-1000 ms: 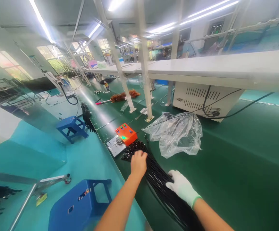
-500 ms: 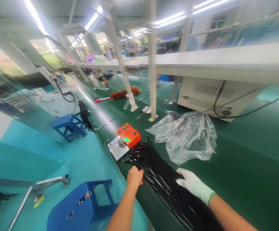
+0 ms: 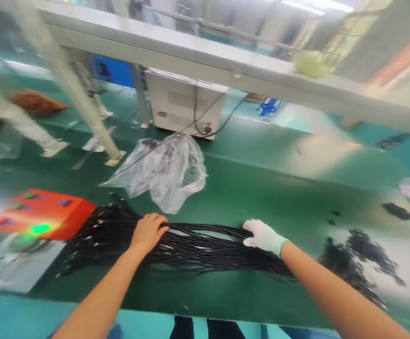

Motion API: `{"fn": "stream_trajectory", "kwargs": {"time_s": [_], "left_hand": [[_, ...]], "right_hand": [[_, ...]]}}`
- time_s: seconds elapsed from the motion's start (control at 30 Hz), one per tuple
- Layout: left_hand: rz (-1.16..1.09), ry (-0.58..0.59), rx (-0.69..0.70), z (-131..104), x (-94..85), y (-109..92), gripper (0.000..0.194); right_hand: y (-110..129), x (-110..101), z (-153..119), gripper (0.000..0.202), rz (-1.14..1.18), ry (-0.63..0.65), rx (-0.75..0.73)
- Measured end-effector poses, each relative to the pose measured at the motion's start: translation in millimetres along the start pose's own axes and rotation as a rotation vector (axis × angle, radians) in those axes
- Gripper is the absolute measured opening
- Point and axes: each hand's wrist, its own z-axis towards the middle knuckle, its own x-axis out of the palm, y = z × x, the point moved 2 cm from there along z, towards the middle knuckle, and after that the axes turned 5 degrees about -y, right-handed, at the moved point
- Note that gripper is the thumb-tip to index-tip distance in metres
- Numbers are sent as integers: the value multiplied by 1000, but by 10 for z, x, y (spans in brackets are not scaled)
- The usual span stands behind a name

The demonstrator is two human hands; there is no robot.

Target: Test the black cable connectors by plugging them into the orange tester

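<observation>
A long bundle of black cables lies across the green table, with small metallic ends fanned out at its left. My bare left hand is closed over the upper side of the bundle, near those ends. Farther right, my right hand, in a white glove with a green cuff, grips the upper strands between thumb and fingers. The undersides of both hands are hidden. Left of the cable ends stands an orange control box with buttons and a lit green display, beside a grey metal plate.
Behind the cables lies a crumpled clear plastic bag. A white vented machine stands under a raised white shelf on posts. More black cable ends lie at the right, blurred. A brown duster is at far left.
My view has swung right, so the bundle now runs sideways. My left hand has gone from the bundle's near edge onto its upper side. The right hand still holds the cables.
</observation>
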Motion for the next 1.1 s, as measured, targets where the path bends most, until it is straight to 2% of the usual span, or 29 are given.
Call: {"fn": "stream_trajectory", "kwargs": {"time_s": [0.07, 0.13, 0.2, 0.3, 0.37, 0.43, 0.47, 0.53, 0.6, 0.63, 0.67, 0.7, 0.73, 0.77, 0.8, 0.87, 0.93, 1.0, 1.03, 1.07, 1.1], "left_hand": [[3, -19, 17, 47, 63, 84, 18], [-2, -30, 31, 83, 111, 142, 20], [-4, -38, 34, 117, 134, 180, 26], [12, -36, 30, 170, 61, 205, 31], [45, -40, 19, 196, -66, 105, 28], [96, -85, 14, 195, -181, -240, 27], [123, -126, 24, 178, -197, -537, 27], [114, -208, 125, 100, -78, -1370, 31], [31, -183, 329, -29, 260, -2370, 23], [-11, -155, 432, -100, 479, -2844, 28], [-45, -128, 518, -162, 709, -3253, 41], [-68, -117, 584, -212, 928, -3574, 48], [-78, -117, 605, -244, 1122, -3791, 40], [-85, -122, 613, -267, 1277, -3912, 25], [-99, -118, 629, -287, 1386, -3955, 20], [-135, -103, 697, -338, 1460, -3899, 21], [-165, -78, 747, -386, 1383, -3801, 18], [-187, -50, 742, -379, 1242, -3776, 17], [-193, -44, 717, -337, 1174, -3797, 19], [-193, -45, 683, -267, 1119, -3835, 20], [-184, -57, 637, -167, 1080, -3880, 22]], "right_hand": [[-357, 17, -234, 46, -24, -3, 100], [-636, 56, -416, 41, -25, 5, 155], [-849, 60, -486, 34, -25, -5, 172], [-1155, -34, -486, 37, -31, -24, 169], [-1400, -115, -542, 42, -30, 21, 147], [-1675, -170, -675, 54, -40, 92, 121], [-1812, -188, -751, 61, -53, 114, 115], [-2054, -209, -873, 66, -95, 128, 119], [-2232, -222, -903, 56, -136, 125, 125], [-2299, -232, -883, 47, -149, 118, 124], [-2355, -246, -846, 38, -156, 101, 119], [-2404, -267, -801, 29, -158, 72, 113], [-2447, -295, -758, 23, -157, 32, 106], [-2486, -327, -726, 20, -157, -13, 102], [-2520, -361, -712, 19, -158, -60, 103], [-2569, -422, -759, 24, -159, -147, 125], [-2583, -451, -910, 31, -155, -239, 151], [-2559, -411, -1132, 34, -137, -316, 117], [-2539, -354, -1251, 30, -120, -329, 66], [-2512, -272, -1365, 28, -86, -322, -47], [-2507, -172, -1470, 28, -65, -310, -84]]}}
